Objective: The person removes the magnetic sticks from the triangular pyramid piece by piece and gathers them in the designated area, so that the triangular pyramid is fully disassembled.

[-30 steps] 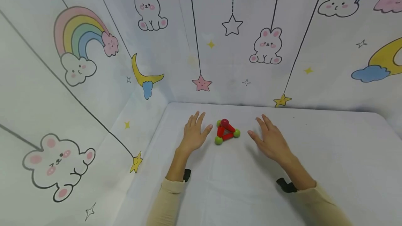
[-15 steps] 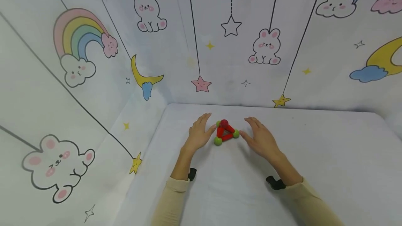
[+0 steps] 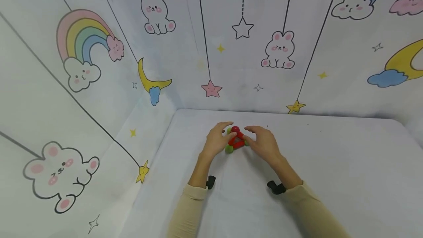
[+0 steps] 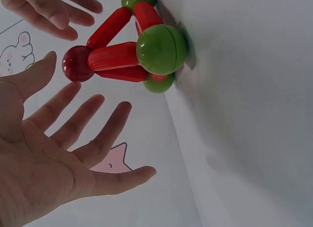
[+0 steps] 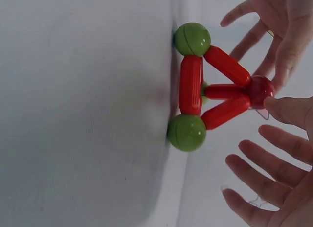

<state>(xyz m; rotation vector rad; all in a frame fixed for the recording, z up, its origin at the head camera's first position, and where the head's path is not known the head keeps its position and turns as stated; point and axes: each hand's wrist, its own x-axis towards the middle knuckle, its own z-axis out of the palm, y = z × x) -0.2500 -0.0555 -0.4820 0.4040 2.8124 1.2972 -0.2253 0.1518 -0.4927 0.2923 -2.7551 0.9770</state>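
Observation:
A small pyramid of red rods [image 3: 238, 145] and balls stands on the white table in the head view. Green balls [image 5: 187, 132] sit at its base corners, and a red ball [image 4: 77, 63] tops it. My left hand [image 3: 216, 140] is at the pyramid's left side, its fingers spread in the left wrist view. From the right comes my right hand [image 3: 264, 142], fingers apart and loosely bent. Both thumbs reach in close to the red ball, and the right thumb tip [image 5: 274, 105] overlaps its edge in the right wrist view. Neither hand has fingers curled round any part.
The white tabletop [image 3: 330, 157] runs out to the right and toward me. A backdrop [image 3: 185, 58] printed with rabbits, stars and rainbows rises along the table's back and left edges. A black strap piece [image 3: 276, 187] shows at my right wrist, another [image 3: 210, 182] at the left.
Both hands have moved inward from either side, and their fingers now flank the pyramid's top. The pyramid has stayed in its place on the table.

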